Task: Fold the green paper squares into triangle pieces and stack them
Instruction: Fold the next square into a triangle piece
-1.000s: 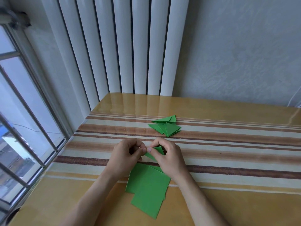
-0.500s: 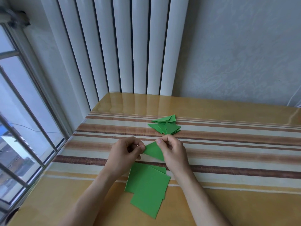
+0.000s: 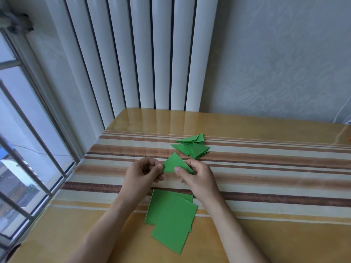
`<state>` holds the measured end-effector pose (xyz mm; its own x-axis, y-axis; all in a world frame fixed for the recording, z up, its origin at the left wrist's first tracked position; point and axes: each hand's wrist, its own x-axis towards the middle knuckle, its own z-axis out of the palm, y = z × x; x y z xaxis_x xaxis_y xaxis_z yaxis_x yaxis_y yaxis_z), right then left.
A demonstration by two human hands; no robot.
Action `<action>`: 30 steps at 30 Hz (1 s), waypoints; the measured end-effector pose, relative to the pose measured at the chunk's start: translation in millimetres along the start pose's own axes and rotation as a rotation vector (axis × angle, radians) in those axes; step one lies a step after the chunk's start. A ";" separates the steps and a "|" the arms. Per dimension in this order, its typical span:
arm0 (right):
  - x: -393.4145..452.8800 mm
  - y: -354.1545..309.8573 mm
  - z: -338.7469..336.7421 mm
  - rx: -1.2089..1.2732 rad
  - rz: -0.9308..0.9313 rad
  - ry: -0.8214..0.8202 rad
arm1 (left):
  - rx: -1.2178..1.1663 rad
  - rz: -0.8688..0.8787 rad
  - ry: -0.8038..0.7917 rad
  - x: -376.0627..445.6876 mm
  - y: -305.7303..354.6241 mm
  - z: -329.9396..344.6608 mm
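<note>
A folded green paper triangle (image 3: 173, 163) is held just above the table, its tip pointing away from me. My left hand (image 3: 144, 172) pinches its left corner and my right hand (image 3: 197, 174) pinches its lower right edge between thumb and fingers. Behind it, a loose pile of folded green triangles (image 3: 191, 147) lies on the striped cloth. Close to me, between my forearms, lies a small stack of flat green paper squares (image 3: 171, 215), fanned slightly.
The table (image 3: 266, 186) has a glossy striped cover and a yellow border. A white radiator (image 3: 136, 54) stands behind its far left corner, a barred window (image 3: 28, 149) runs along the left edge, and a wall rises at the back.
The paper has gone from a small bunched fold between my fingertips to a flat triangle held up between both hands. My hands have spread slightly apart and moved a little farther from me.
</note>
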<state>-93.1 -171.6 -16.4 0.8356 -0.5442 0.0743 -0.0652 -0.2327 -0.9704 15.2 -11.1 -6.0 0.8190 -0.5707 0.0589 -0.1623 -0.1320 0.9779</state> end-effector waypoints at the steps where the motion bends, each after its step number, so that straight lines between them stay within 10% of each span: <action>1: 0.7 0.4 -0.3 0.028 0.020 0.038 | -0.011 -0.010 -0.021 -0.5 1.0 1.6; 30: -0.3 1.4 6.2 -0.359 -0.412 0.220 | 0.183 0.185 0.042 -3.5 4.5 2.8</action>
<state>-90.0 -166.7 -19.2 0.7010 -0.4969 0.5116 0.0281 -0.6976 -0.7159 10.1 -11.9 -2.3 0.7874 -0.5655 0.2454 -0.4052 -0.1747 0.8974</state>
